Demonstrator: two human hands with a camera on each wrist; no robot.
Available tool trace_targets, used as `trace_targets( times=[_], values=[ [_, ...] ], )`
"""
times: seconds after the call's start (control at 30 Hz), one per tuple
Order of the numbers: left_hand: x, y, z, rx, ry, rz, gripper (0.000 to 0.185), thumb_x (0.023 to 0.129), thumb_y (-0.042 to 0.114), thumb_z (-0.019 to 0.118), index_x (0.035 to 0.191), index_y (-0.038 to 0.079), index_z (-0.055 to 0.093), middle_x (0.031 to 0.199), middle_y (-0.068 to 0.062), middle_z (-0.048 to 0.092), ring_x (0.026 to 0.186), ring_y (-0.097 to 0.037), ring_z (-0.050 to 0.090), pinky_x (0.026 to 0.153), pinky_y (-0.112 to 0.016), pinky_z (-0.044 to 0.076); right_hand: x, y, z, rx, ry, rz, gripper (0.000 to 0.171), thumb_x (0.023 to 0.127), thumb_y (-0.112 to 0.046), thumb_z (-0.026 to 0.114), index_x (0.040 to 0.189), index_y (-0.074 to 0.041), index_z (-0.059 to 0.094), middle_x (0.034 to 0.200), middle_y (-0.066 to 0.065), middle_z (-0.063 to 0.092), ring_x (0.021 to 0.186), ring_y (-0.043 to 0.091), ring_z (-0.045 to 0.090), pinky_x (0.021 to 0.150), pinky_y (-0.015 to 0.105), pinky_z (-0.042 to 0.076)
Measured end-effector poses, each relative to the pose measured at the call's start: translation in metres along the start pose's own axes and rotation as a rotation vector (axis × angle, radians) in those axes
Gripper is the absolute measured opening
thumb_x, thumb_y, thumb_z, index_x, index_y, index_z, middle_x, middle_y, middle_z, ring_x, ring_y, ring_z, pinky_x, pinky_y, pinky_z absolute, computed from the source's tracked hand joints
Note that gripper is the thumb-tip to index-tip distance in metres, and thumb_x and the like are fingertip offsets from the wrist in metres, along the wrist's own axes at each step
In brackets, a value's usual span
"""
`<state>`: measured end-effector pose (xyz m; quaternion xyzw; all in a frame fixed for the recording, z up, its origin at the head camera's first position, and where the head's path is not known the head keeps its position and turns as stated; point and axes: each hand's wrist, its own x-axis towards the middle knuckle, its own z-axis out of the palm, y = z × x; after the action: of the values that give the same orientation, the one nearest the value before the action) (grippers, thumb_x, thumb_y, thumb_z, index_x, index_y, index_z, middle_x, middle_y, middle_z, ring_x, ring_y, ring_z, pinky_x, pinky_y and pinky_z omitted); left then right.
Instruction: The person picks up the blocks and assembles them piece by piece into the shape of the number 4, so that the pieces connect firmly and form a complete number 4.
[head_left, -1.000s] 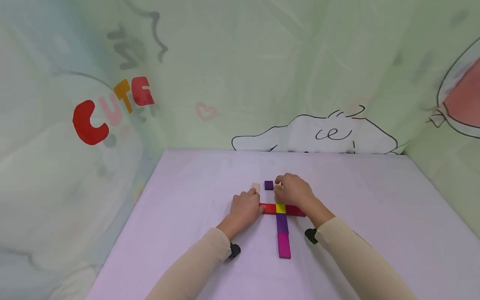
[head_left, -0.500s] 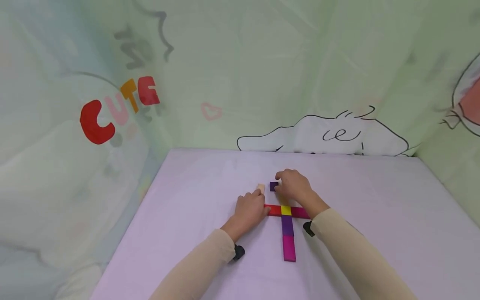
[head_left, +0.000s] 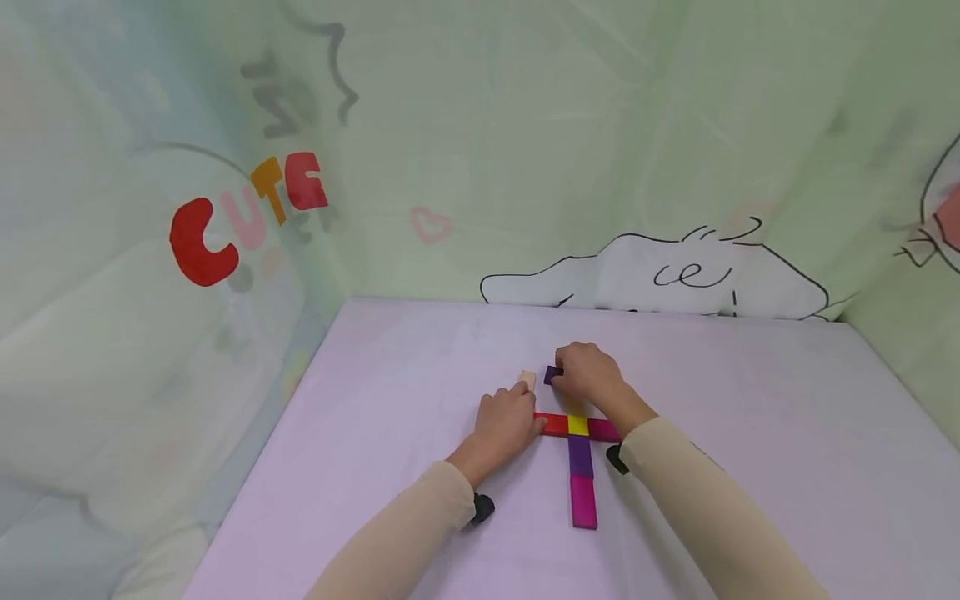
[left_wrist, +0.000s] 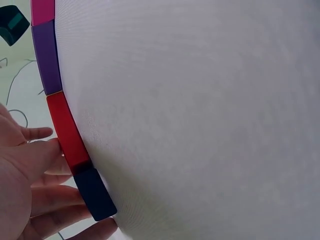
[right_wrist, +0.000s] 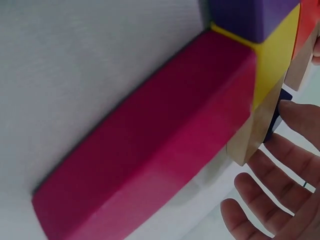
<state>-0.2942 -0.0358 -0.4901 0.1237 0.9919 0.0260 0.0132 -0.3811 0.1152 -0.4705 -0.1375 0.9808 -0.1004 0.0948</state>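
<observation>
My right hand [head_left: 588, 371] pinches a dark navy block [head_left: 552, 375] between thumb and index finger, its other fingers spread apart. The block is tilted at the far side of a cross of coloured blocks. A pale wooden block [right_wrist: 245, 142] runs behind the yellow block [head_left: 577, 425], hidden from the head camera by this hand. My left hand [head_left: 504, 421] rests at the left arm of the cross, thumb at the red block [head_left: 553, 424]. Its extended fingers lie behind a dark blue end block [left_wrist: 95, 195], near another wooden block [head_left: 528, 379].
A purple block [head_left: 581, 457] and a magenta block [head_left: 583, 502] run from the yellow block toward me. A crimson block [head_left: 603, 430] forms the right arm, partly under my right wrist. Printed cloth walls [head_left: 570, 150] stand behind the white tabletop [head_left: 750, 433].
My right hand has left the second wooden block, shifted left and taken hold of the navy block, which is now turned. The left hand stays at the red block. The head view has panned slightly left.
</observation>
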Motion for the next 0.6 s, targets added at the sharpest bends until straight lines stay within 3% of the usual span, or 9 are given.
trace_targets(
  times=[0.33,0.6],
  values=[
    [0.001,0.000,0.001,0.008,0.001,-0.002,0.040,0.097,0.045,0.069,0.122,0.015,0.074,0.124,0.001,0.066,0.091,-0.019,0.065,0.079,-0.034,0.054,0.005,-0.009,-0.005,-0.019,0.001,-0.003,0.024,0.095,-0.024,0.073,0.106,-0.003,0.068,0.094,0.012,0.069,0.085,0.027,0.061,0.083,0.043,0.057],
    [0.002,-0.002,0.001,0.015,0.008,-0.005,0.039,0.098,0.046,0.068,0.119,0.015,0.074,0.118,0.003,0.066,0.087,-0.018,0.063,0.075,-0.033,0.052,0.013,-0.009,-0.002,-0.017,0.007,-0.009,0.026,0.095,-0.025,0.074,0.106,-0.003,0.068,0.093,0.013,0.069,0.086,0.028,0.060,0.084,0.047,0.054]
  ],
)
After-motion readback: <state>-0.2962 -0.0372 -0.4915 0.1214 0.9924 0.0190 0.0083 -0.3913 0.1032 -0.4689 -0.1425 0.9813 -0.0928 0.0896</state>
